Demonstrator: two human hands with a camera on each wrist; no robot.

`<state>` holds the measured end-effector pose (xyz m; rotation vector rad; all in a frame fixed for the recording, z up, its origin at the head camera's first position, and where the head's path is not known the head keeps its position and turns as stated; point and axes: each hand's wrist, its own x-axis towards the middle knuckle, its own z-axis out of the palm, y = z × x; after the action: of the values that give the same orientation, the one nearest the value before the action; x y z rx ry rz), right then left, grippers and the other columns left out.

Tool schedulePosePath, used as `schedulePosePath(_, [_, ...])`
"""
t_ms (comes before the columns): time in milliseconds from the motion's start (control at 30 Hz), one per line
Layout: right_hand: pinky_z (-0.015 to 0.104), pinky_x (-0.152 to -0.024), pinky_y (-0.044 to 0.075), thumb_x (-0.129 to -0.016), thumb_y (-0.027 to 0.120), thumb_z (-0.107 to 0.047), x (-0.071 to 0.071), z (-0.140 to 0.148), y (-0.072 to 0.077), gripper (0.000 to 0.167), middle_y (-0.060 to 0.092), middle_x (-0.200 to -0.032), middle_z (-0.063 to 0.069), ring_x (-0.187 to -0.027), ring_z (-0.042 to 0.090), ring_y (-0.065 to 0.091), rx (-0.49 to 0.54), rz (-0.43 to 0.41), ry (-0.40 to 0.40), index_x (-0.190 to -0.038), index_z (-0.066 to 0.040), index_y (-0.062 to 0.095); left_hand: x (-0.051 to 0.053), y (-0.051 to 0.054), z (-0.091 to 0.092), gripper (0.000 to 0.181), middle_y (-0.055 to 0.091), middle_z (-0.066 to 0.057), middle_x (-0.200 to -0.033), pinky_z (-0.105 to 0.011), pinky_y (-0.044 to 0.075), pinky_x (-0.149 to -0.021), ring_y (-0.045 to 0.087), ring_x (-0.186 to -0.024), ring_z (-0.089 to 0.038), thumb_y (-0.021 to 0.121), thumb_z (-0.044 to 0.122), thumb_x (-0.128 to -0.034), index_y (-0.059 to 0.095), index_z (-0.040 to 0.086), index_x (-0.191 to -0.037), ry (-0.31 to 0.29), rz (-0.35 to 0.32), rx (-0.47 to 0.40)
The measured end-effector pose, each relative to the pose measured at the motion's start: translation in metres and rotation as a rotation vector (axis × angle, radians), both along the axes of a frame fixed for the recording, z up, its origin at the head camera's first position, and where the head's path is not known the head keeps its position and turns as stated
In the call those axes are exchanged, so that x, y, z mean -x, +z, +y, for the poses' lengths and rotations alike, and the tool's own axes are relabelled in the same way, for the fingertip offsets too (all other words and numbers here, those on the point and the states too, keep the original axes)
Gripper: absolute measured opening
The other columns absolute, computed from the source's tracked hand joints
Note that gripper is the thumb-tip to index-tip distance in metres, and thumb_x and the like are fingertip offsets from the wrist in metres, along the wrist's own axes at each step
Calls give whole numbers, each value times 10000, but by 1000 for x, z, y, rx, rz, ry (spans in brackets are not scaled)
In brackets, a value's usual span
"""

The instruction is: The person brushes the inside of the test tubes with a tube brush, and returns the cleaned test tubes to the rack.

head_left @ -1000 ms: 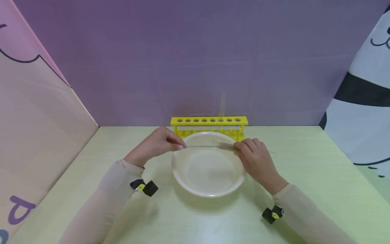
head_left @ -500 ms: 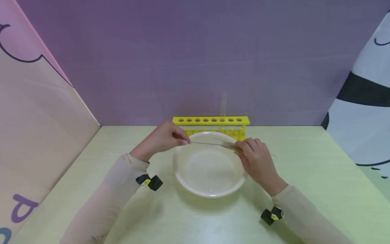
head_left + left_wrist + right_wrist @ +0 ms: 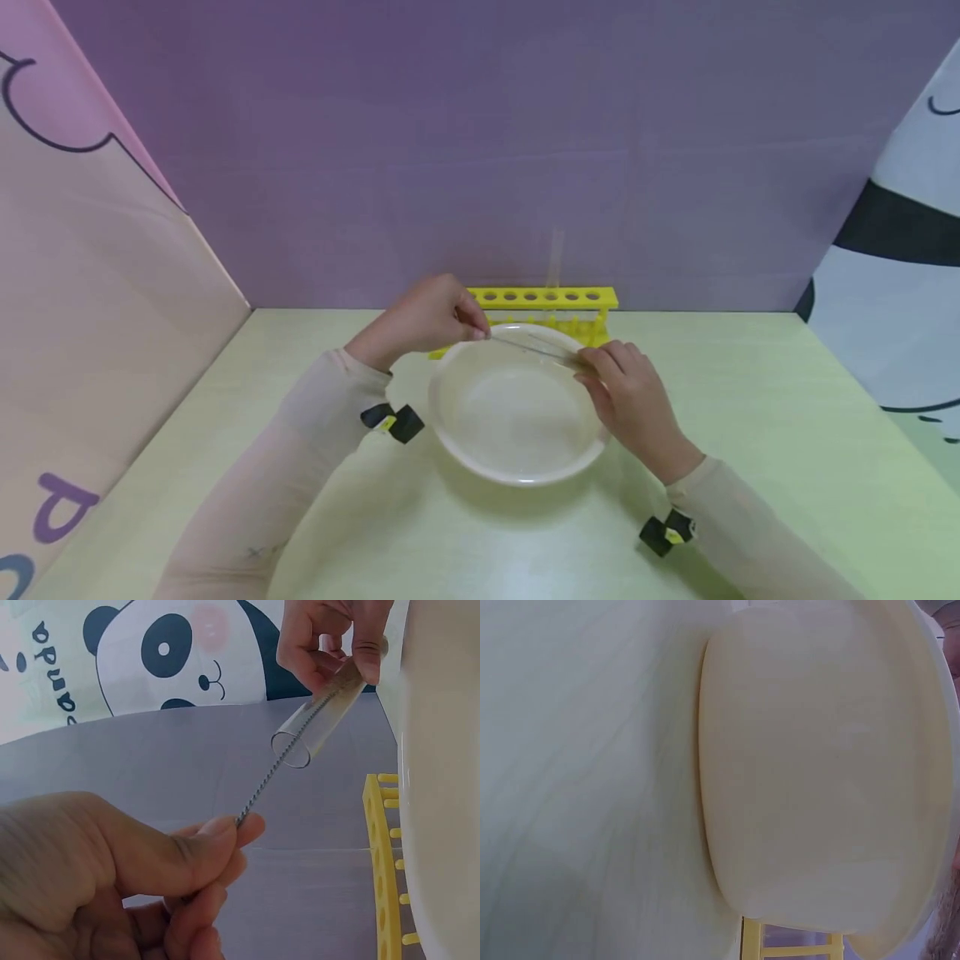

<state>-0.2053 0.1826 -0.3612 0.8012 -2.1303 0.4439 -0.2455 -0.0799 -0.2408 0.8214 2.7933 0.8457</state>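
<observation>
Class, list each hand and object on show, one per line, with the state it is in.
Held test tube: slanted, mouth uncovered
Brush: partly inside that tube, twisted wire sticking out
Left hand: pinching the wire
Right hand: gripping that tube
White basin: upright on the table; any contents unclear
Yellow rack: standing behind the basin
Rear test tube: standing in the rack

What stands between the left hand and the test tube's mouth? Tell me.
Nothing visible blocks the gap; only the twisted-wire brush stem, pinched by the left hand, spans it and runs into the test tube, which the right hand holds.
</observation>
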Motion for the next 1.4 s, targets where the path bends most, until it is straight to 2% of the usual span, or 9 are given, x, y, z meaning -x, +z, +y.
schedulePosePath(200, [337, -607, 429, -692, 789, 35, 0, -2, 1, 334, 587, -843, 115, -719, 254, 516, 5, 11, 7, -983, 38, 624, -1, 7, 7, 39, 705, 17, -776, -274, 494, -672, 615, -722, -129, 729, 128, -822, 767, 134, -816, -2, 18, 62])
schedulePosePath(467, [333, -600, 422, -684, 788, 51, 0, -3, 2, 341, 584, -840, 110, -710, 250, 512, 20, 25, 23, -983, 38, 625, -1, 11, 12, 45, 682, 28, -766, -281, 483, -661, 596, -722, -146, 725, 134, -827, 760, 140, -799, -16, 42, 91])
schedulePosePath(700, [337, -603, 425, -682, 785, 59, 1, -3, 2, 343, 584, -843, 114, -711, 251, 513, 30, 31, 34, -985, 44, 625, -2, 11, 17, 51, 678, 35, -781, -279, 489, -663, 597, -733, -143, 721, 135, -830, 754, 152, -795, -12, 42, 117])
schedulePosePath(1000, [340, -606, 435, -674, 786, 72, 1, -6, 6, 334, 586, -838, 123, -712, 260, 518, 42, 34, 42, -967, 52, 627, -3, 10, 23, 62, 686, 47, -768, -272, 487, -698, 612, -728, -122, 719, 130, -829, 758, 138, -781, -35, 94, 133])
schedulePosePath(1167, [344, -608, 432, -679, 786, 66, 1, -6, 7, 333, 584, -842, 128, -714, 265, 515, 43, 27, 39, -971, 49, 627, -4, 8, 26, 62, 692, 53, -754, -278, 478, -722, 614, -735, -118, 725, 132, -816, 759, 144, -765, -47, 151, 151])
schedulePosePath(1400, [361, -608, 423, -698, 772, 55, 3, -7, 9, 316, 580, -843, 131, -710, 280, 511, 54, 47, 64, -976, 47, 622, -5, 7, 29, 92, 691, 56, -739, -287, 472, -751, 613, -744, -123, 711, 96, -808, 756, 142, -742, -59, 172, 142])
